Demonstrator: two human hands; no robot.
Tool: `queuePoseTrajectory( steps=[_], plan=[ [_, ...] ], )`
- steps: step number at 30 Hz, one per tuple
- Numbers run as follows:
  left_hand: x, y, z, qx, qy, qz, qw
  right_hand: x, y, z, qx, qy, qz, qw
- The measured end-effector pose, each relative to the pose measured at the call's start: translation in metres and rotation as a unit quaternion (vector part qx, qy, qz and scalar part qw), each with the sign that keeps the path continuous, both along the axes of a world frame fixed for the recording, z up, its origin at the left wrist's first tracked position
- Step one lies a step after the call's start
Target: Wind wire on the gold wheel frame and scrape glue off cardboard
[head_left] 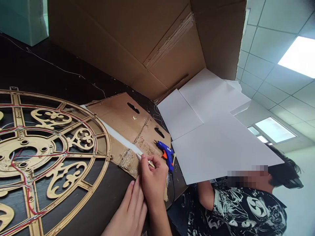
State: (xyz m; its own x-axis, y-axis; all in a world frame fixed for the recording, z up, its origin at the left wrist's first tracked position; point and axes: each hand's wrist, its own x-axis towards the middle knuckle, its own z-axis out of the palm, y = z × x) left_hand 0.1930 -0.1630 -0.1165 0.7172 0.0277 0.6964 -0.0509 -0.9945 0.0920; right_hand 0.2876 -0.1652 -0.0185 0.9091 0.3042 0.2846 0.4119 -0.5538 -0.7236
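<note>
My right hand point(155, 175) pinches a slim pale stick point(151, 164), shaped like a pencil, with its tip at the near end of a white strip point(118, 137). That strip lies across a flat brown cardboard piece point(110, 111) on the dark table. Close beside it, my left hand point(131, 206) rests with its fingers stretched out, holding nothing; its fingertips partly go behind my right hand. A blue glue gun point(167, 154) with an orange trigger lies on the cardboard's edge, just beyond my right hand. To the left is a round gold openwork frame point(66, 152) with red and white wires.
A large open cardboard box point(123, 36) rises at the back. White panels point(209, 144) stand on the right, with a person point(246, 206) in a black-and-white patterned shirt behind them. A thin wire point(66, 70) trails over the table point(49, 75). A pale green block point(22, 19) is at upper left.
</note>
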Motion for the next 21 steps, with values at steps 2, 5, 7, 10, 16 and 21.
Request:
queuePoseTrajectory(
  steps=[2, 5, 7, 10, 16, 21],
  plan=[
    [0.0005, -0.0005, -0.0012, 0.002, 0.001, 0.001, 1.000, 0.0003, -0.0015, -0.0013, -0.002, 0.000, -0.004, 1.000],
    [-0.0004, 0.0013, 0.0020, 0.004, 0.001, 0.003, 1.000, 0.0010, -0.0020, -0.0017, -0.010, -0.001, -0.002, 1.000],
    [-0.0014, 0.0028, 0.0054, 0.010, 0.002, 0.002, 1.000, 0.0014, -0.0010, -0.0008, -0.015, -0.003, 0.002, 1.000],
    [-0.0017, 0.0026, 0.0068, 0.011, -0.002, 0.004, 1.000, 0.0022, 0.0020, 0.0014, -0.019, -0.007, 0.011, 1.000],
    [-0.0007, -0.0026, -0.0015, -0.005, 0.009, -0.002, 1.000, 0.0036, 0.0072, 0.0034, -0.014, -0.018, 0.016, 1.000],
    [0.0011, -0.0031, -0.0010, 0.007, 0.007, 0.012, 1.000, 0.0053, 0.0054, 0.0009, -0.007, -0.017, -0.001, 1.000]
  ],
)
